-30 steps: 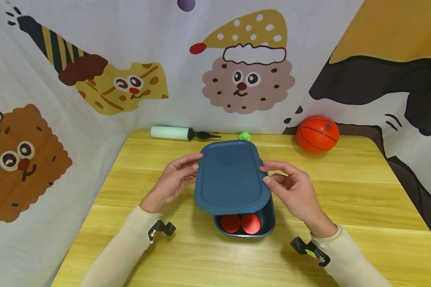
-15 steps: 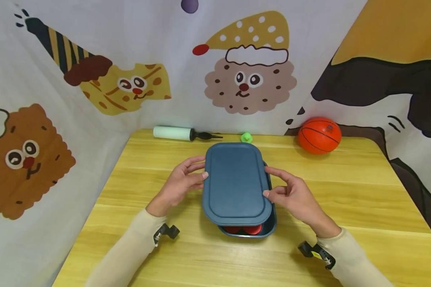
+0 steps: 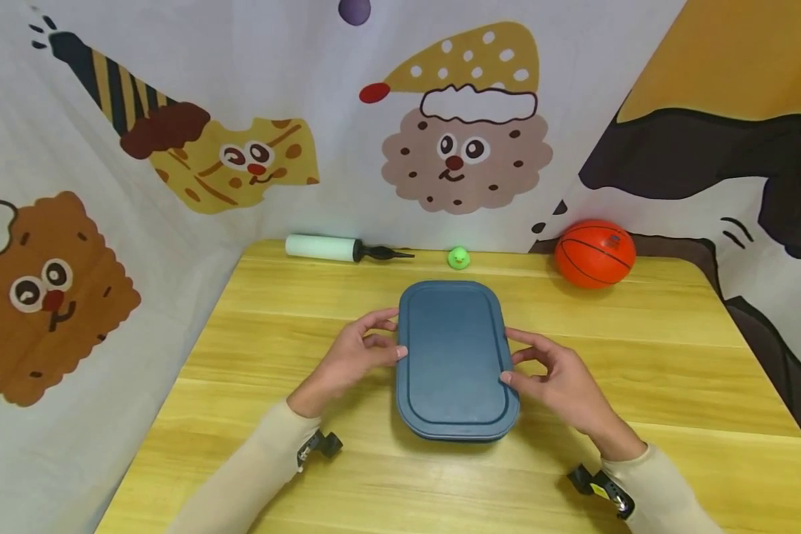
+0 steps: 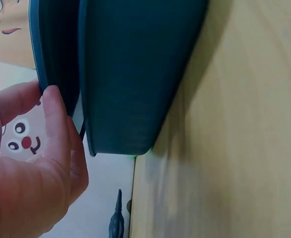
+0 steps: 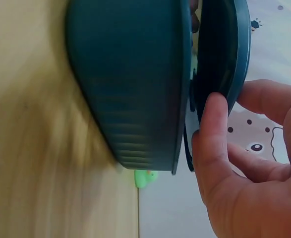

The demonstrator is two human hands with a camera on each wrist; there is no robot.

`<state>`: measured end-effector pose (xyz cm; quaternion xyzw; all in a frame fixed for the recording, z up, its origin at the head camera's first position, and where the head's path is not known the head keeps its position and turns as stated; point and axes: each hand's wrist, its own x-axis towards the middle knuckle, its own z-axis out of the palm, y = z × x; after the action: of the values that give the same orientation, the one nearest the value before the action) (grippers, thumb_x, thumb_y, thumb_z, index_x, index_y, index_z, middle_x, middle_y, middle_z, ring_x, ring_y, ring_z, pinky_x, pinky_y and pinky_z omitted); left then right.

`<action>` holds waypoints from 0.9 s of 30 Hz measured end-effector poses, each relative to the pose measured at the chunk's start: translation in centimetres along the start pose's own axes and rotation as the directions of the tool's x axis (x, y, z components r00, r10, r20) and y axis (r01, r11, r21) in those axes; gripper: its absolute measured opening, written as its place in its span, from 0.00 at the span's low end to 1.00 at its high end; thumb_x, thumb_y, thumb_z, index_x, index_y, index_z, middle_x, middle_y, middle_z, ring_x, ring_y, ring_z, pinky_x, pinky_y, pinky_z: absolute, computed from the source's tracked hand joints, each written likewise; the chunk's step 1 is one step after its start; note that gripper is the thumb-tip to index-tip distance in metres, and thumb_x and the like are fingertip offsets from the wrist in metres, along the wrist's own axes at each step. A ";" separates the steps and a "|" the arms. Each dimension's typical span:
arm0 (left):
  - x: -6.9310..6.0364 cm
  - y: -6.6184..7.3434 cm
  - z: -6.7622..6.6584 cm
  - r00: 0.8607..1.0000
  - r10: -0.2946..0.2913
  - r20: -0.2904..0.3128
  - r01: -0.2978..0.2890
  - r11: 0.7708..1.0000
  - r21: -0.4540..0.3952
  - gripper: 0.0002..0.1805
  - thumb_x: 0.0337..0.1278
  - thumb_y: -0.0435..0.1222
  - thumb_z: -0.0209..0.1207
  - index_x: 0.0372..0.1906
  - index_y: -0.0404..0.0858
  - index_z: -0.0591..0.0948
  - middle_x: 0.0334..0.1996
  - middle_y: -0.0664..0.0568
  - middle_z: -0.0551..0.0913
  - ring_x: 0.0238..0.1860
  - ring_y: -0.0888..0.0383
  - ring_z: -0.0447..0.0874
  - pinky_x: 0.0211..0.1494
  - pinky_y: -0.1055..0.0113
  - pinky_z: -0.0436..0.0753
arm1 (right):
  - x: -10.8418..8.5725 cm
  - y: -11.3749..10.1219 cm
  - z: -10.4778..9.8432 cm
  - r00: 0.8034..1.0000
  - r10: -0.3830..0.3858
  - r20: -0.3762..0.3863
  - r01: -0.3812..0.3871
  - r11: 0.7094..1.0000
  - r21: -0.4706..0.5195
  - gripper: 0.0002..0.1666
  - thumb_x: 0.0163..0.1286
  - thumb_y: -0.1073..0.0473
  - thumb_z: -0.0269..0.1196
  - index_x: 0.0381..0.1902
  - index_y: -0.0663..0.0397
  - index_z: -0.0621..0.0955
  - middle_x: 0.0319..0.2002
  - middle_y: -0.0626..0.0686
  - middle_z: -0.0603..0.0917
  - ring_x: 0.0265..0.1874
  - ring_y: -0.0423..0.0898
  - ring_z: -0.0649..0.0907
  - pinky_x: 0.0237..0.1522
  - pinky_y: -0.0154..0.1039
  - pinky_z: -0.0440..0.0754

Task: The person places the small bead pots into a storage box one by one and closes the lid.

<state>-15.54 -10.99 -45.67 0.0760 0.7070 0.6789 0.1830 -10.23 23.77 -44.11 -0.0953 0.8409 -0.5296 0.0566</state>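
A blue-grey rectangular lid [image 3: 457, 356] lies over a matching storage box [image 4: 135, 74], lined up with it from above. Both wrist views show a gap between the lid's underside and the box rim. My left hand [image 3: 350, 360] pinches the lid's left edge between thumb and fingers. At the opposite edge, my right hand [image 3: 564, 382] pinches the lid the same way. The box stands on the wooden table, and its inside is hidden under the lid.
Along the table's back edge lie a pale hand pump [image 3: 323, 248] with a black nozzle, a small green rubber duck [image 3: 458, 258] and an orange toy basketball [image 3: 595, 254]. Behind the wooden table [image 3: 294, 297] hangs a printed cloth [image 3: 347, 163].
Both hands have moved the lid rightward and toward me, from tilted and offset to aligned over the box. The red round pieces inside the box have gone out of sight beneath it.
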 end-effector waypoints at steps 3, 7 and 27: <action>0.1 -0.3 0.3 1.000 -0.009 -0.006 0.009 0.999 0.038 0.40 0.62 0.31 0.73 0.78 0.47 0.72 0.65 0.42 0.75 0.54 0.53 0.84 0.52 0.62 0.89 | -0.2 0.4 0.2 1.000 0.004 -0.014 -0.004 1.000 -0.008 0.40 0.65 0.61 0.77 0.74 0.51 0.77 0.54 0.59 0.85 0.47 0.39 0.85 0.32 0.36 0.88; 0.2 -0.7 0.5 1.000 -0.024 -0.012 0.024 0.997 0.073 0.41 0.61 0.31 0.74 0.78 0.49 0.72 0.65 0.43 0.77 0.56 0.53 0.84 0.53 0.63 0.89 | -0.3 0.7 0.4 1.000 -0.008 -0.020 0.007 1.000 -0.022 0.40 0.65 0.61 0.78 0.73 0.52 0.77 0.52 0.60 0.85 0.46 0.41 0.84 0.31 0.34 0.87; 0.5 -1.6 0.4 0.999 -0.022 0.050 0.019 0.998 0.057 0.43 0.64 0.29 0.70 0.81 0.44 0.66 0.61 0.38 0.77 0.51 0.54 0.86 0.53 0.65 0.88 | -0.1 2.6 1.0 0.998 -0.063 -0.012 0.062 0.996 -0.071 0.38 0.64 0.61 0.78 0.70 0.57 0.79 0.67 0.55 0.80 0.46 0.42 0.85 0.41 0.32 0.90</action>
<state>-15.65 -10.59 -47.34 0.0911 0.7220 0.6545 0.2052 -10.20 24.00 -46.85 -0.1196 0.8561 -0.5018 0.0305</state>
